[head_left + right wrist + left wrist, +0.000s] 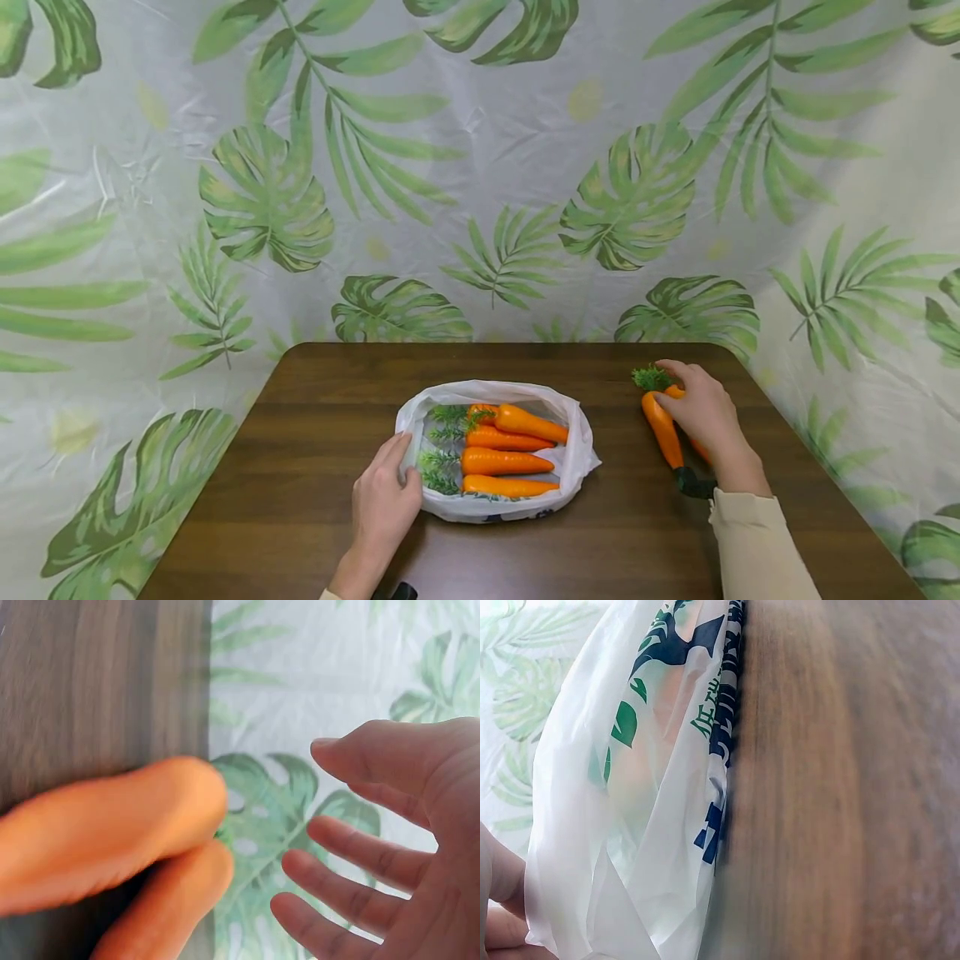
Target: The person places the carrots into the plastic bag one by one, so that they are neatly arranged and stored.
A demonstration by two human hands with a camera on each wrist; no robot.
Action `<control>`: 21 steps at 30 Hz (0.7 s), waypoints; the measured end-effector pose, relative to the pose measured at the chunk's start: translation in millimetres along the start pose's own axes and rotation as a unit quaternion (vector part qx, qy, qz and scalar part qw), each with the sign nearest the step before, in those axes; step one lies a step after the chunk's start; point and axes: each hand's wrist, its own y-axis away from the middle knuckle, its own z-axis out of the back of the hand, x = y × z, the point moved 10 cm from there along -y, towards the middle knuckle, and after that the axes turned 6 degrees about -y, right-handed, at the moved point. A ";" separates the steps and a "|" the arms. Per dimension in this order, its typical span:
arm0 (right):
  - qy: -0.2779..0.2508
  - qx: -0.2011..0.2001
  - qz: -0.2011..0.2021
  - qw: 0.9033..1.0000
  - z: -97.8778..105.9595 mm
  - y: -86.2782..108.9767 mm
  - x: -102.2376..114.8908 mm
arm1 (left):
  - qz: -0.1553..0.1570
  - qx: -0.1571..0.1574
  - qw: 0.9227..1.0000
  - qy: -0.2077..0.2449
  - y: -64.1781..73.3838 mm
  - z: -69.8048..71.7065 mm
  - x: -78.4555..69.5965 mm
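A white plastic bag (588,442) lies with its mouth rolled wide, and several orange carrots (504,461) with green tops sit inside. My left hand (386,492) grips the bag's left rim; in the left wrist view its fingertips (510,881) pinch the plastic edge. Two more carrots lie side by side at the right, the nearer one (663,429) in full view and the other (701,451) partly hidden behind my right hand (705,412). That hand hovers right by their leafy tops (651,378). Its fingers are spread apart with nothing between them in the right wrist view.
Everything lies on a dark brown wooden table (322,433) with rounded far corners. A leaf-patterned sheet (510,167) hangs behind it and on both sides. Black wrist camera parts (696,483) show beside the right wrist.
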 end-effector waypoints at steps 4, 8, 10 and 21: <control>-0.004 0.006 -0.012 1.000 0.5 2.0 -14.5 | -0.002 0.000 1.000 0.000 0.0 -0.9 0.0; 0.002 0.014 -0.019 1.000 -0.4 3.1 -23.9 | -0.001 0.000 1.000 0.002 -0.4 -1.3 -0.2; 0.007 0.017 -0.023 1.000 -1.3 3.3 -28.0 | 0.000 0.000 1.000 0.002 -0.4 -1.6 0.1; 0.024 0.028 -0.038 0.999 -15.0 2.6 -50.2 | -0.002 0.000 1.000 0.001 0.7 -2.0 1.2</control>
